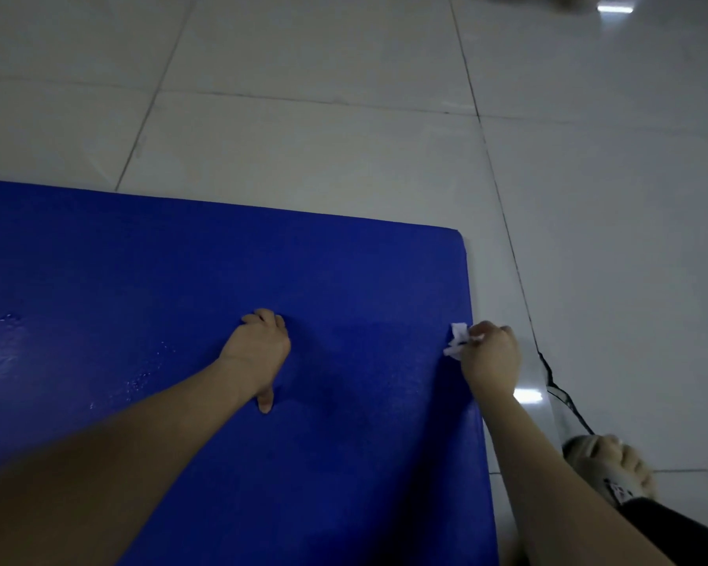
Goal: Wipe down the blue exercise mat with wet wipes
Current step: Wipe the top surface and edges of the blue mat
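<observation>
The blue exercise mat lies flat on the tiled floor and fills the lower left of the head view. Its far right corner is in sight. My left hand rests on the middle of the mat with the fingers curled under and the thumb pointing back. My right hand is at the mat's right edge and pinches a crumpled white wet wipe against the surface. Wet streaks and droplets shine on the mat's left part.
Pale glossy floor tiles surround the mat on the far and right sides. A foot in a light slipper stands on the floor at the lower right, beside a thin black cord.
</observation>
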